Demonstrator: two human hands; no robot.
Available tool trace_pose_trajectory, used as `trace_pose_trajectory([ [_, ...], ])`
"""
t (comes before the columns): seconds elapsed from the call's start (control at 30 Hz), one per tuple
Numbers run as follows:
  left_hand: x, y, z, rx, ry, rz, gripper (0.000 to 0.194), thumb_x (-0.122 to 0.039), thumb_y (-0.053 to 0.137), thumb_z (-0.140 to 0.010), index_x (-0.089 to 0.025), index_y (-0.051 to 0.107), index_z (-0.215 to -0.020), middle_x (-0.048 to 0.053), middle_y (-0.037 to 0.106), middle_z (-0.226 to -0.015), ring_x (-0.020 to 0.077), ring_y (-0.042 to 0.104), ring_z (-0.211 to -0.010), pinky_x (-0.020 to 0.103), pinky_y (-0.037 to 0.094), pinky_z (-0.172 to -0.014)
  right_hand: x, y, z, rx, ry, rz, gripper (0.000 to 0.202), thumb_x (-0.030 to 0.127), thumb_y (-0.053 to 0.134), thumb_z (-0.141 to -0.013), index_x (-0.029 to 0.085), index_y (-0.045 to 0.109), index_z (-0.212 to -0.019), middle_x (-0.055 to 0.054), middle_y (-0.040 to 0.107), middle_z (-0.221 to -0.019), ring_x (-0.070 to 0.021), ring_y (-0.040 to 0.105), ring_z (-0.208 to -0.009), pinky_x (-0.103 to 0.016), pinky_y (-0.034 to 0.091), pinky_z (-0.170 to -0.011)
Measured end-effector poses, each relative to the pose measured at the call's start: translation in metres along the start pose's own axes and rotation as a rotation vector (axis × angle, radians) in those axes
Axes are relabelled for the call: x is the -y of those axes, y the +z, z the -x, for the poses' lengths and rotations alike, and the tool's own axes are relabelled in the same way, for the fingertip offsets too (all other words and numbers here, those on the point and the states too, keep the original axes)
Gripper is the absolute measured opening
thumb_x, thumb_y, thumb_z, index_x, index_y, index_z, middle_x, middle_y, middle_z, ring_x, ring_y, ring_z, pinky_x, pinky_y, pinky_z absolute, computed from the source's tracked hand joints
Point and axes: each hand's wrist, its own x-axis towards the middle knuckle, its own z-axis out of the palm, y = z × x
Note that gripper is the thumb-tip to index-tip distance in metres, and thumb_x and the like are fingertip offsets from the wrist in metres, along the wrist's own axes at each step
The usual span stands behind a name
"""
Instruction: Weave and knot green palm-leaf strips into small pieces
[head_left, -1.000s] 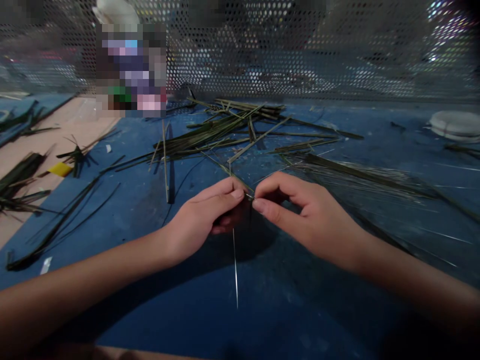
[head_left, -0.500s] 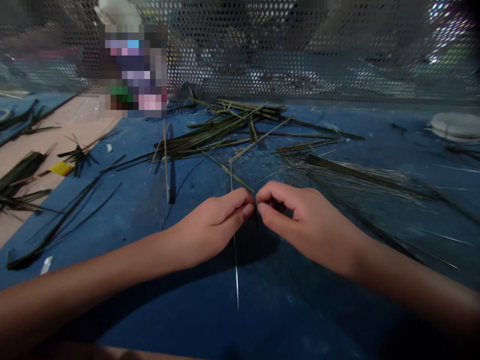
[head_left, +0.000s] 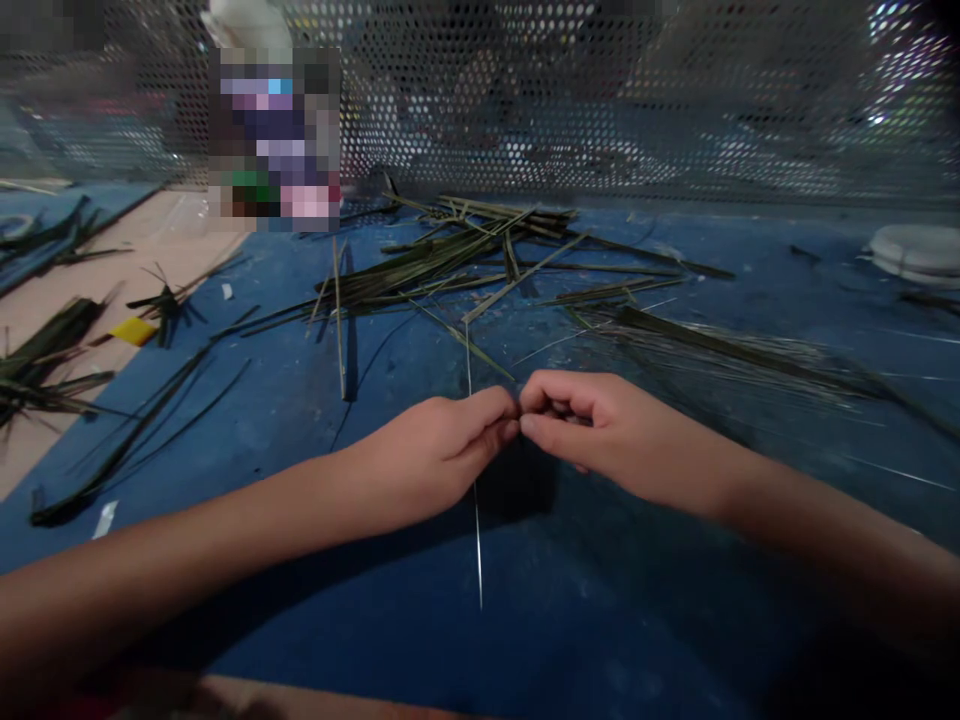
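My left hand (head_left: 450,445) is closed, thumb and forefinger pinched together near the middle of the view. My right hand (head_left: 607,430) is also pinched, its fingertips meeting those of the left. Whatever lies between the fingertips is too small or too hidden to make out. A thin shiny wire (head_left: 478,550) runs behind my left hand, showing above and below it; whether the fingers hold it cannot be seen. The wire's far end meets a dry leaf strip (head_left: 525,280). Just beyond the fingertips ends a narrow green strip (head_left: 487,355).
Long dark leaf strips (head_left: 427,260) lie heaped on the blue tabletop (head_left: 360,620). A bundle of thin wires (head_left: 735,350) is at the right, near a white round lid (head_left: 915,250). Perforated metal mesh (head_left: 525,100) stands behind. A yellow piece (head_left: 133,331) lies left.
The view has shifted slightly. My hands have come closer, so the fingertips now touch where a small gap showed before. The right hand's fingers are curled a little more.
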Motion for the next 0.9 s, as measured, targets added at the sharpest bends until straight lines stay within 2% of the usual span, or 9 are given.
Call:
trace_pose_trajectory([
  [0.1,0.0,-0.005,-0.001,0.003,-0.019,0.122,0.025,-0.037,0.037,-0.095,-0.02,0.049,-0.083,-0.004,0.046,-0.07,0.0103,0.042,-0.064,0.023,0.033,-0.059,-0.004,0.002,-0.003,0.012,0.032,-0.201,0.015,0.033,0.052,-0.089,0.02,0.056,-0.082,0.007,0.043,-0.059,-0.0068,0.039,-0.05,-0.021,0.031,-0.047],
  [0.23,0.002,-0.007,-0.008,-0.045,-0.132,0.587,0.027,-0.038,0.04,-0.093,-0.017,0.05,-0.079,-0.004,0.034,-0.064,0.0077,0.033,-0.054,0.019,0.029,-0.049,-0.01,0.004,-0.007,-0.091,0.023,-0.412,0.024,0.042,0.049,-0.091,0.019,0.057,-0.086,0.004,0.049,-0.067,-0.0083,0.047,-0.06,-0.021,0.038,-0.056],
  [0.3,0.003,-0.007,-0.012,-0.056,-0.191,0.775,0.029,-0.037,0.037,-0.094,-0.016,0.049,-0.079,-0.005,0.03,-0.06,0.0067,0.026,-0.048,0.018,0.024,-0.043,-0.012,0.005,-0.008,-0.121,0.035,-0.439,0.029,0.046,0.046,-0.092,0.019,0.058,-0.089,0.001,0.055,-0.077,-0.0104,0.052,-0.068,-0.023,0.042,-0.06],
  [0.37,0.004,-0.005,-0.015,-0.057,-0.211,0.9,0.032,-0.039,0.033,-0.095,-0.016,0.05,-0.08,-0.005,0.03,-0.057,0.0062,0.024,-0.044,0.018,0.024,-0.041,-0.014,0.008,-0.009,-0.112,0.034,-0.367,0.031,0.048,0.051,-0.089,0.019,0.059,-0.094,-0.001,0.059,-0.086,-0.0119,0.054,-0.071,-0.024,0.043,-0.061],
  [0.5,0.004,-0.001,-0.014,-0.082,-0.21,1.056,0.028,-0.036,0.038,-0.094,-0.016,0.05,-0.079,-0.005,0.036,-0.056,0.0061,0.035,-0.042,0.018,0.032,-0.042,-0.014,0.015,-0.007,-0.164,-0.051,-0.201,0.023,0.04,0.061,-0.085,0.019,0.061,-0.094,-0.001,0.063,-0.09,-0.0132,0.056,-0.078,-0.025,0.043,-0.067],
  [0.57,0.003,0.0,-0.012,-0.075,-0.206,1.075,0.023,-0.032,0.039,-0.094,-0.016,0.052,-0.084,-0.004,0.042,-0.056,0.0074,0.043,-0.042,0.019,0.037,-0.044,-0.013,0.017,-0.007,-0.149,-0.055,-0.228,0.016,0.034,0.058,-0.087,0.018,0.06,-0.089,0.0,0.062,-0.078,-0.0124,0.056,-0.072,-0.025,0.041,-0.065],
  [0.67,0.0,0.001,-0.01,-0.089,-0.204,1.11,0.015,-0.024,0.04,-0.093,-0.016,0.053,-0.092,-0.002,0.052,-0.059,0.0098,0.054,-0.048,0.02,0.043,-0.05,-0.009,0.016,-0.005,-0.079,0.009,-0.295,0.011,0.028,0.054,-0.086,0.017,0.056,-0.083,0.005,0.051,-0.059,-0.0099,0.047,-0.055,-0.024,0.035,-0.053],
  [0.77,-0.001,0.001,-0.01,-0.064,-0.205,1.193,0.016,-0.017,0.04,-0.093,-0.015,0.056,-0.099,0.001,0.06,-0.07,0.0103,0.061,-0.058,0.021,0.048,-0.059,-0.006,0.012,-0.005,-0.039,0.026,-0.283,0.008,0.024,0.054,-0.083,0.016,0.055,-0.08,0.003,0.053,-0.065,-0.0086,0.043,-0.054,-0.023,0.03,-0.05],
  [0.9,0.003,0.003,-0.011,-0.02,-0.185,1.23,0.019,-0.024,0.042,-0.094,-0.014,0.058,-0.097,0.004,0.065,-0.076,0.0118,0.064,-0.064,0.023,0.051,-0.063,-0.007,0.004,-0.006,-0.005,0.015,-0.302,0.008,0.024,0.053,-0.082,0.017,0.055,-0.08,0.003,0.053,-0.066,-0.0083,0.043,-0.053,-0.023,0.03,-0.048],
])
